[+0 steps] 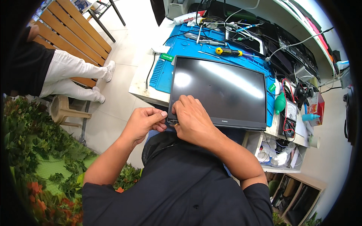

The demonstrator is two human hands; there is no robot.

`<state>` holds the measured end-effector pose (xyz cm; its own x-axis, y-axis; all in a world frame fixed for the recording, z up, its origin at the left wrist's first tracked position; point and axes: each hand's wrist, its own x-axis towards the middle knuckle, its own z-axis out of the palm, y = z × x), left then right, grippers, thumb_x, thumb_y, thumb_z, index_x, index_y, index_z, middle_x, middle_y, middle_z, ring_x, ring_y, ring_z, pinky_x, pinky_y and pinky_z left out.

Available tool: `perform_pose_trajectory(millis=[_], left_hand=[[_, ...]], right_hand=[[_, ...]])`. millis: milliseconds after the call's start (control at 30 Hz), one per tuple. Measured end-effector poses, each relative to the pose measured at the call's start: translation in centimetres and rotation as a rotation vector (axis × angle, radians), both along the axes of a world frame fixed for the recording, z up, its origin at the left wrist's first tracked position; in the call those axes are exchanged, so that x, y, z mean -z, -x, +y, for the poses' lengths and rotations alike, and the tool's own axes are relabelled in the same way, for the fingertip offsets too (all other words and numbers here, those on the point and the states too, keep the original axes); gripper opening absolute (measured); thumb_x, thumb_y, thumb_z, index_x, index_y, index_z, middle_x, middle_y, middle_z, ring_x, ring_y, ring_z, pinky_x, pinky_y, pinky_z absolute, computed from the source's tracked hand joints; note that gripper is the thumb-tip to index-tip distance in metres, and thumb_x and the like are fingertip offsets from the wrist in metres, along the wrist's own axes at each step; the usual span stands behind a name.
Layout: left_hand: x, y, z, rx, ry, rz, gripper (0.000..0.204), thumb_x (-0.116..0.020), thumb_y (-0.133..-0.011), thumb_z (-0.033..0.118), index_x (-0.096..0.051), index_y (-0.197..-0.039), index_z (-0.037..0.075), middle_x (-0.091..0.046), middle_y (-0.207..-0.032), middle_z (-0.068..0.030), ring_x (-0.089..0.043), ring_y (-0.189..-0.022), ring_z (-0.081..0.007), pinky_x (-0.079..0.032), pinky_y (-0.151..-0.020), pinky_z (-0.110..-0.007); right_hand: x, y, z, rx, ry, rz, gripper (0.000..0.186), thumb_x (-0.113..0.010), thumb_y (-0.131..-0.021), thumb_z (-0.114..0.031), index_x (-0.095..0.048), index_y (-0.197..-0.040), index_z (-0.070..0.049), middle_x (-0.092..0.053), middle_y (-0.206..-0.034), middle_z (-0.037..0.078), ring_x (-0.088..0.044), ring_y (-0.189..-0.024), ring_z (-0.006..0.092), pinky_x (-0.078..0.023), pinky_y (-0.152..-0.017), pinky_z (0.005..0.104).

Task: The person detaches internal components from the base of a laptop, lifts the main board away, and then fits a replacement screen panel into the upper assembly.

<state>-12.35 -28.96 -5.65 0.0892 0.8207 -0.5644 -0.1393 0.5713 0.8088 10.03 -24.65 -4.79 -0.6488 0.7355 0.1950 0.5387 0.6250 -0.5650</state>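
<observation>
A dark laptop screen [226,94] in a black frame lies face up, its near edge over the front of the bench. My right hand [191,117] is closed over its lower left corner, fingers curled on the glass and frame, thumb underneath near the edge. Just left of that corner is my left hand [148,121], thumb and fingers pinched together. Whatever sits in that pinch is too small to make out. At the corner, between the hands, some small dark and light parts of the frame show.
Under the screen is a blue work mat [160,77]. Beyond it lie a yellow-black screwdriver [229,52], other tools and cables. A green air blower [279,103] and a meter [290,111] stand right, above an open drawer [275,154]. Another person [56,71] sits on a wooden bench at left.
</observation>
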Motion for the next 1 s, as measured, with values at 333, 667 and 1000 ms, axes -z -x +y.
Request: perform_pose_trajectory(millis=[333, 667, 1000], left_hand=[[-0.8, -1.2, 1.5, -0.015, 0.109, 0.095, 0.026, -0.09, -0.097, 0.023, -0.075, -0.09, 0.003, -0.072, -0.077, -0.0033, -0.066, -0.061, -0.0103, -0.052, -0.056, -0.024], [-0.1, -1.3, 1.7, 0.007, 0.048, 0.095, 0.024, -0.087, -0.099, 0.02, -0.075, -0.085, 0.004, -0.069, -0.071, -0.0016, -0.065, -0.059, -0.0086, -0.049, -0.053, -0.024], [0.0, -0.9, 1.9, 0.001, 0.125, 0.03, 0.023, -0.087, -0.097, 0.019, -0.072, -0.085, 0.007, -0.066, -0.074, 0.0002, -0.063, -0.061, -0.0095, -0.05, -0.054, -0.025]], right_hand=[[0.2, 0.1, 0.2, -0.012, -0.017, -0.027, 0.034, -0.084, -0.071, -0.005, -0.067, -0.1, 0.002, -0.062, -0.104, 0.018, -0.06, -0.102, 0.036, -0.048, -0.088, 0.0448], [0.1, 0.0, 0.4, -0.019, 0.051, -0.027, 0.036, -0.083, -0.072, -0.005, -0.068, -0.103, 0.002, -0.063, -0.107, 0.019, -0.061, -0.105, 0.0366, -0.048, -0.092, 0.046], [-1.1, -1.0, 0.3, -0.018, 0.093, -0.045, 0.045, -0.095, -0.079, -0.016, -0.068, -0.112, -0.002, -0.067, -0.109, 0.014, -0.063, -0.108, 0.0365, -0.05, -0.097, 0.047]])
